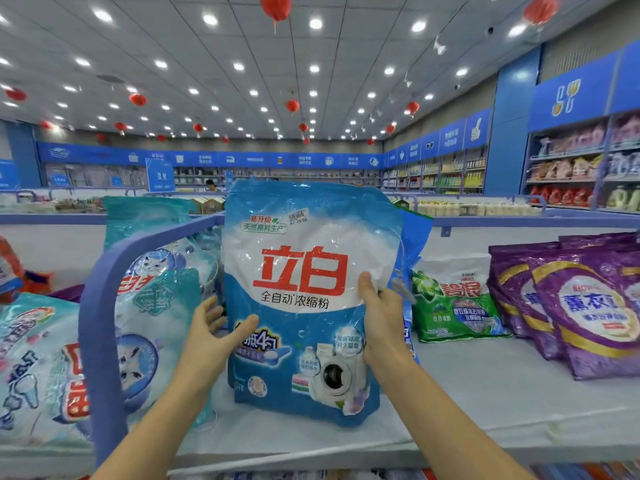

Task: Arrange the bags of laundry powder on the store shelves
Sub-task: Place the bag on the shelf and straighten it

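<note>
"Head view, quick: where's the bag?"

"Big blue-white bag [304,299] of laundry powder stands upright on the shelf [485,403], btw the blue divider rail [100,306] and a green-white bag [453,306]. Bottom edge on the shelf board, label facing us."

"Hands?"

"Right hand [381,323] grasps the bag's right edge, thumb on the front, fingers prob. behind, can't see them. Left hand [211,334] isn't clamped: fingers straight and spread by the left edge, only the thumb lies on the front."

"Why hold it like that?"

"My guess: soft pouch, tall, would slump fwd w/o support. One hand pinches to steer, the other steadies the low corner so it sits square, label out for shoppers."

"Neighbours?"

"Teal bags [156,299] lean on the far side of the rail, left. Another blue bag [415,233] sits right behind ours; touching or just apart, can't tell. Purple bags [588,306] lean in a row further right, well apart."

"Done?"

"Not quite, imo. Bag's placed but both hands are on it. It prob. needs to lean back on the blue one behind before any letting go, else it may tip."
</note>
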`<action>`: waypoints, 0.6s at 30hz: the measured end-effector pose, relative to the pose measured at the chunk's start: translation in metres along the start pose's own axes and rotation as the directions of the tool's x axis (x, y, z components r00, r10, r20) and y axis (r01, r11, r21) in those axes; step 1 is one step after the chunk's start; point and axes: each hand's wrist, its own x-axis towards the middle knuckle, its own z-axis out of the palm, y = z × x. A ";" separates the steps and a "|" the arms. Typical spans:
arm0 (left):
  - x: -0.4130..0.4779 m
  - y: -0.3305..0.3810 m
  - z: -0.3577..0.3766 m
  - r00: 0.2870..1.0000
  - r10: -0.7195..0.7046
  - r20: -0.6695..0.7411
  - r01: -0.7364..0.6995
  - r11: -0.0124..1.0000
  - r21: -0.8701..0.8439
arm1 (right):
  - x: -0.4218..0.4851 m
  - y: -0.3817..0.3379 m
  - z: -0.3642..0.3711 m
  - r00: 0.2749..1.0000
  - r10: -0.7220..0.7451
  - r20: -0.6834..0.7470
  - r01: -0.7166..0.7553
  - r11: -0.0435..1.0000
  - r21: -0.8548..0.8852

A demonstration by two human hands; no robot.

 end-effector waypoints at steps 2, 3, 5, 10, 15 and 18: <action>0.000 0.000 -0.006 0.997 0.003 0.073 -0.003 1.000 0.003 | -0.003 -0.013 -0.005 1.000 -0.024 -0.016 0.024 1.000 0.006; 0.000 0.003 -0.008 0.991 0.007 0.131 -0.005 1.000 -0.013 | -0.003 -0.022 -0.010 0.999 -0.040 -0.023 0.040 0.999 0.017; -0.002 0.015 -0.005 0.958 0.039 0.285 -0.027 0.999 -0.045 | -0.001 -0.042 -0.029 0.998 -0.060 -0.025 0.062 0.994 0.088; -0.013 0.040 0.046 0.849 0.049 0.527 0.003 0.995 -0.097 | 0.001 -0.094 -0.089 0.993 -0.083 -0.082 0.099 0.971 0.217; -0.066 0.047 0.134 0.787 0.031 0.616 0.104 0.978 -0.182 | -0.012 -0.130 -0.178 0.968 -0.120 -0.219 0.156 0.976 0.152; -0.101 0.063 0.198 0.717 0.023 0.696 0.171 0.963 -0.208 | -0.023 -0.152 -0.240 0.948 -0.120 -0.294 0.149 0.986 0.076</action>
